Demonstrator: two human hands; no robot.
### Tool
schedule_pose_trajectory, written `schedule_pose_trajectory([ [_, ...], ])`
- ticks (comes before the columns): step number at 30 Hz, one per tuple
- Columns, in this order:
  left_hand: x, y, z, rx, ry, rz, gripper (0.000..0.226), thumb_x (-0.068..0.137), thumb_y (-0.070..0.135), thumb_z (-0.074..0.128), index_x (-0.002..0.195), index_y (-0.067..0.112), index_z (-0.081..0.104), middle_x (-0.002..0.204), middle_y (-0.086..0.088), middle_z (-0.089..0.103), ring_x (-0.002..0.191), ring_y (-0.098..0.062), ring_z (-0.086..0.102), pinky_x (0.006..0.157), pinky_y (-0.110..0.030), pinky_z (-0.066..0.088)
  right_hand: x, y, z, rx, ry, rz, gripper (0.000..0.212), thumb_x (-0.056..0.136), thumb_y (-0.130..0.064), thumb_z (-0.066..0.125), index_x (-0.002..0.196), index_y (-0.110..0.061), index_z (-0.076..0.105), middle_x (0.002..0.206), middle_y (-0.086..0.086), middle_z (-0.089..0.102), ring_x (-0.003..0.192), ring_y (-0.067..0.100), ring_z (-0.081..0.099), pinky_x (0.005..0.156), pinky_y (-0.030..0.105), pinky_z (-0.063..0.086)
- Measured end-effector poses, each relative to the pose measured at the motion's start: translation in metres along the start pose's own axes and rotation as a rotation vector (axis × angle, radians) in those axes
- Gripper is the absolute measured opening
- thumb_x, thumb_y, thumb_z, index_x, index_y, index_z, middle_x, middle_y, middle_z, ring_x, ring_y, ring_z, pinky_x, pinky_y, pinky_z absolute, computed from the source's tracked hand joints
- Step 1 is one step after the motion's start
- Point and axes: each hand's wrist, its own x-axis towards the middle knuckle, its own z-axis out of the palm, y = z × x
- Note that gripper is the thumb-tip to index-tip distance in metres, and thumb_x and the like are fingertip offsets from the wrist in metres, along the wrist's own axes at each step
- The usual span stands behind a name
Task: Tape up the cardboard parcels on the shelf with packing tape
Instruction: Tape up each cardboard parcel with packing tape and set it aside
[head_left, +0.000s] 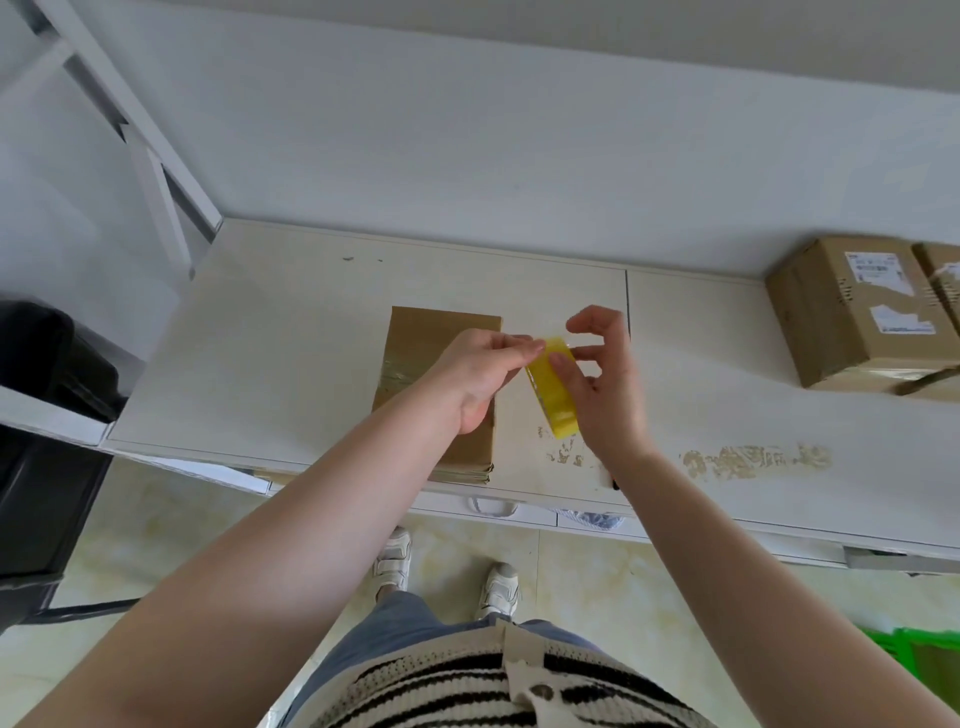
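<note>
Two hands meet over the white shelf (291, 332), working one roll of yellow packing tape (553, 387). The right hand (605, 384) holds the roll on edge, thumb across its face and fingers curled behind, probably to steady it. The left hand (485, 366) pinches at the roll's top rim, most likely picking for the loose end; no free strip shows yet. A flat cardboard parcel (415, 332) lies directly under the left wrist, one clear strip already across it, near the shelf's front edge, so the tape has little way to travel. Bare shelf spreads left of the parcel and behind it. Taped boxes (852, 312) stand well apart at the far right.
</note>
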Motion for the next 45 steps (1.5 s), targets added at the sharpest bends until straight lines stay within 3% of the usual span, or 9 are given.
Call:
schedule_pose_trajectory([
  [6, 0.000, -0.003, -0.004, 0.200, 0.037, 0.090, 0.018, 0.090, 0.019, 0.070, 0.099, 0.003, 0.068, 0.124, -0.006, 0.065, 0.117, -0.020, 0.058, 0.107, -0.034, 0.040, -0.001, 0.004, 0.003, -0.122, -0.016, -0.064, 0.010, 0.096, -0.016, 0.062, 0.102, -0.024, 0.061, 0.115, -0.010, 0.049, 0.095, 0.006, 0.060, 0.070, 0.021, 0.051],
  [16, 0.007, -0.017, -0.002, 0.642, 0.198, 0.448, 0.016, 0.097, 0.031, 0.061, 0.096, 0.016, 0.059, 0.093, 0.008, 0.057, 0.072, 0.003, 0.052, 0.061, -0.003, 0.036, 0.008, -0.009, 0.012, 0.084, 0.040, 0.274, 0.012, 0.092, -0.014, 0.066, 0.081, -0.018, 0.064, 0.112, -0.007, 0.056, 0.080, 0.002, 0.055, 0.071, 0.018, 0.041],
  [21, 0.012, -0.007, -0.007, 0.527, 0.103, 0.387, 0.051, 0.095, 0.041, 0.060, 0.133, 0.028, 0.030, 0.133, -0.011, 0.052, 0.096, -0.020, 0.067, 0.092, -0.031, 0.052, 0.013, -0.005, 0.006, 0.195, 0.080, 0.427, 0.013, 0.091, -0.017, 0.068, 0.079, -0.021, 0.065, 0.113, -0.007, 0.063, 0.083, 0.011, 0.058, 0.077, 0.029, 0.046],
  [25, 0.009, 0.002, -0.004, 0.727, -0.044, 0.533, 0.017, 0.095, 0.032, 0.063, 0.106, 0.021, 0.057, 0.119, 0.004, 0.051, 0.101, -0.004, 0.057, 0.082, -0.017, 0.044, 0.015, -0.005, 0.002, 0.179, 0.060, 0.434, 0.007, 0.092, -0.016, 0.067, 0.085, -0.017, 0.068, 0.105, -0.004, 0.068, 0.087, 0.019, 0.063, 0.079, 0.037, 0.050],
  [28, 0.013, -0.003, -0.002, 0.591, -0.012, 0.439, 0.015, 0.092, 0.028, 0.068, 0.088, 0.016, 0.061, 0.097, 0.006, 0.059, 0.075, 0.009, 0.061, 0.071, -0.010, 0.044, 0.018, -0.008, 0.000, 0.189, 0.068, 0.435, 0.002, 0.091, -0.015, 0.068, 0.089, -0.015, 0.069, 0.106, -0.004, 0.067, 0.092, 0.023, 0.064, 0.082, 0.039, 0.052],
  [32, 0.021, -0.010, -0.004, 0.430, -0.030, 0.274, 0.012, 0.090, 0.029, 0.070, 0.083, 0.019, 0.065, 0.120, 0.004, 0.062, 0.110, -0.017, 0.062, 0.101, -0.038, 0.046, 0.017, -0.006, -0.005, 0.135, -0.002, 0.406, 0.003, 0.091, -0.015, 0.068, 0.090, -0.015, 0.071, 0.113, -0.003, 0.066, 0.093, 0.022, 0.063, 0.085, 0.043, 0.053],
  [35, 0.023, -0.012, 0.001, 0.294, -0.004, 0.187, 0.010, 0.093, 0.026, 0.067, 0.088, 0.017, 0.067, 0.117, -0.001, 0.065, 0.117, -0.020, 0.059, 0.106, -0.037, 0.041, 0.016, -0.006, -0.006, 0.158, 0.026, 0.363, 0.013, 0.095, -0.018, 0.062, 0.098, -0.027, 0.071, 0.106, -0.001, 0.067, 0.088, 0.019, 0.063, 0.078, 0.040, 0.055],
  [40, 0.018, -0.007, -0.001, -0.221, 0.017, 0.056, 0.016, 0.099, 0.016, 0.057, 0.089, 0.006, 0.065, 0.086, -0.007, 0.068, 0.070, -0.010, 0.067, 0.067, -0.019, 0.055, 0.020, 0.005, -0.025, 0.164, 0.032, 0.515, 0.027, 0.100, -0.026, 0.053, 0.123, -0.020, 0.065, 0.108, -0.004, 0.067, 0.089, 0.005, 0.062, 0.077, 0.021, 0.049],
  [45, 0.015, 0.000, 0.003, -0.383, -0.003, -0.011, 0.021, 0.094, 0.025, 0.064, 0.102, 0.006, 0.063, 0.093, -0.011, 0.068, 0.081, -0.021, 0.066, 0.065, -0.029, 0.056, 0.015, 0.011, -0.026, 0.474, -0.139, 0.824, 0.024, 0.101, -0.033, 0.051, 0.109, -0.017, 0.067, 0.091, 0.002, 0.074, 0.081, 0.016, 0.069, 0.074, 0.033, 0.057],
])
